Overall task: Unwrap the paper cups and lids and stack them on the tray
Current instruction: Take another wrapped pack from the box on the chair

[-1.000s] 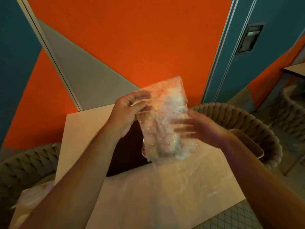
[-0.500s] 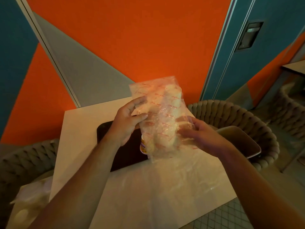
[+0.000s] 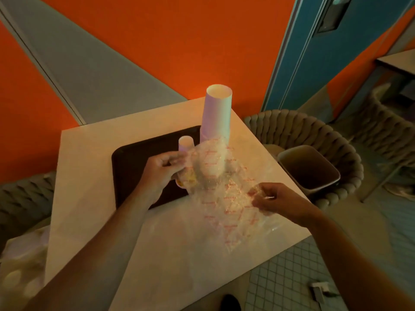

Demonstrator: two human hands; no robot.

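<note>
A clear plastic wrapper [image 3: 221, 189] with red print hangs over the table between my hands, with a pale bundle of cups or lids inside its upper part. My left hand [image 3: 162, 170] pinches the wrapper's upper left edge above the dark tray [image 3: 132, 167]. My right hand [image 3: 272, 199] pinches its lower right edge, pulling it out wide. On the tray stand a tall upside-down stack of white paper cups [image 3: 216, 113] and a small upside-down cup [image 3: 186, 142].
The tray lies on a pale square table [image 3: 89, 198] against an orange and grey wall. A woven chair [image 3: 314, 135] at the right holds a brown bin [image 3: 311, 169]. A plastic bag of white items [image 3: 20, 265] sits at the lower left.
The camera tilted down and the wrapped bundle dropped from chest height to just above the tray. My right hand moved down and right, stretching the wrapper. The cup stacks came into view.
</note>
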